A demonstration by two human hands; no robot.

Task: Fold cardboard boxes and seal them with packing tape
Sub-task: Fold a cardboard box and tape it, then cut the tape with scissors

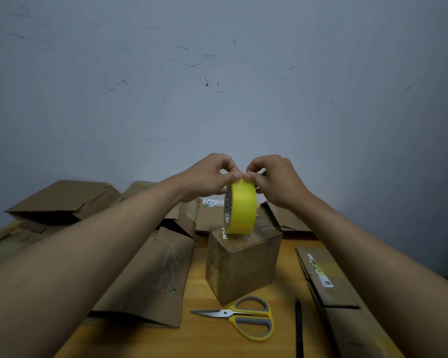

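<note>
Yellow packing tape roll stands on edge atop the folded box mid-table; our left hand and right hand both pinch its top, apparently picking for the tape's end. We judge one box formed but unsealed. Flattened boxes near the table's far and side edges await folding, scissors at its near edge.

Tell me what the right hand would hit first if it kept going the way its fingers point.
The right hand points left across the top of the yellow tape roll, so it would likely meet the left hand fingertips first; they look almost touching already.
</note>
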